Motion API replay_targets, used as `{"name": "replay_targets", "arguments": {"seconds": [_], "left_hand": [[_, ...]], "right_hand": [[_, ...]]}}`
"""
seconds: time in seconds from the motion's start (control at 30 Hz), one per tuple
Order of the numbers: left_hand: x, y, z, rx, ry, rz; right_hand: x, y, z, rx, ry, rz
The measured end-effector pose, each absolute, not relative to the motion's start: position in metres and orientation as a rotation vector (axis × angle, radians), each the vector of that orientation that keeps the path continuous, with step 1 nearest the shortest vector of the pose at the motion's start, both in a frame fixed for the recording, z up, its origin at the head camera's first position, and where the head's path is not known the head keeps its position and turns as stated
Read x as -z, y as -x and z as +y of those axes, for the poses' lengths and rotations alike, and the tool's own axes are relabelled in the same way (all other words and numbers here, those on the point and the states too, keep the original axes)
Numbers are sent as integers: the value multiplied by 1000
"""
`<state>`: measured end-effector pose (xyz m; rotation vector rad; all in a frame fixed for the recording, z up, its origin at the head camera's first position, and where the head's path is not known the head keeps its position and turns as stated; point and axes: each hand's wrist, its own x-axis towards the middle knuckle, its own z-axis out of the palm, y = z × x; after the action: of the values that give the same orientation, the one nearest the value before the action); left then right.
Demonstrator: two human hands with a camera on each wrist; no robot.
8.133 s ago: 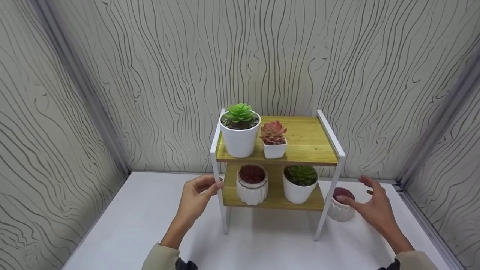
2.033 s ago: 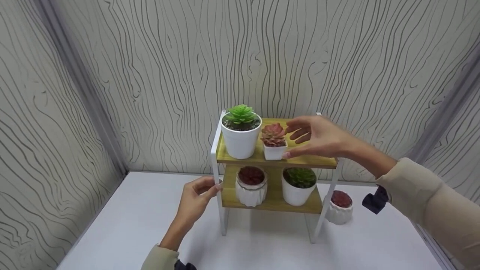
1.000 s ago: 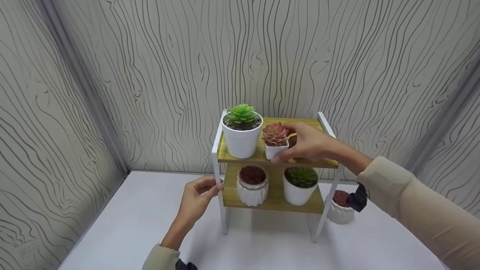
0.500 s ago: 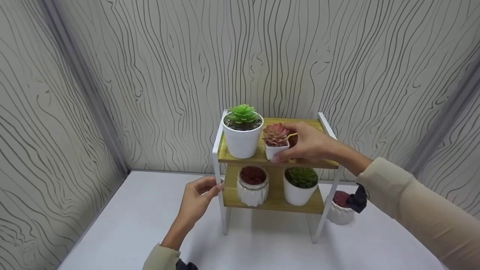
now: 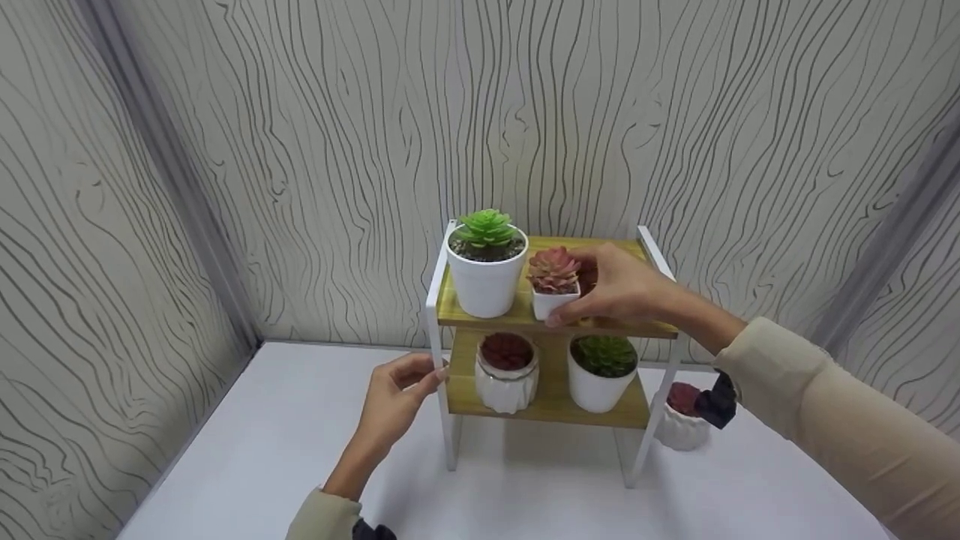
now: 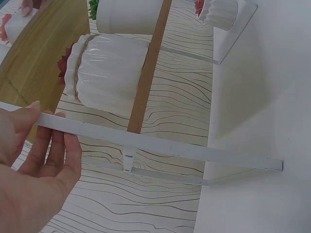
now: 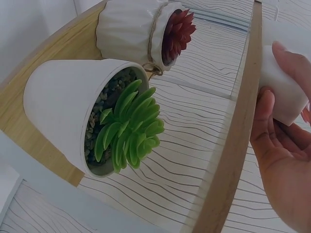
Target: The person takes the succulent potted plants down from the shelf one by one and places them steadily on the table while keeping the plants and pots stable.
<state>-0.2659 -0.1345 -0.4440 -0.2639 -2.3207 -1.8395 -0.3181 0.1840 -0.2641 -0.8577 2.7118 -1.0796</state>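
A two-tier plant stand with wooden shelves and a white frame (image 5: 436, 330) stands on a table. My left hand (image 5: 394, 394) pinches its left upright; in the left wrist view, the thumb and curled fingers lie on either side of the white bar (image 6: 170, 145). On the top shelf, my right hand (image 5: 626, 285) grips a small square white pot with a reddish succulent (image 5: 553, 276). The right wrist view has thumb and fingers round that pot (image 7: 282, 90). Just left of it sits a larger round white pot with a bright green succulent (image 5: 486, 285).
The lower shelf bears a ribbed white pot with a dark red succulent and twine (image 5: 507, 386), and a round pot with a green succulent (image 5: 600, 386). Another ribbed pot (image 5: 682, 433) stands on the table (image 5: 285, 420) by the right leg. Patterned panels (image 5: 337, 150) enclose the table.
My right hand went from beside the ribbed pot on the table up to the top shelf, then took hold of the small square pot. My left hand stayed on the upright.
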Motion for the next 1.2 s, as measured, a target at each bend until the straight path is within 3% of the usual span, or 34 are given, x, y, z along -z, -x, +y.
{"name": "replay_targets", "arguments": {"seconds": [1.2], "left_hand": [[445, 267, -136, 1849, 285, -2318]], "right_hand": [[260, 299, 191, 1089, 836, 2767]]}}
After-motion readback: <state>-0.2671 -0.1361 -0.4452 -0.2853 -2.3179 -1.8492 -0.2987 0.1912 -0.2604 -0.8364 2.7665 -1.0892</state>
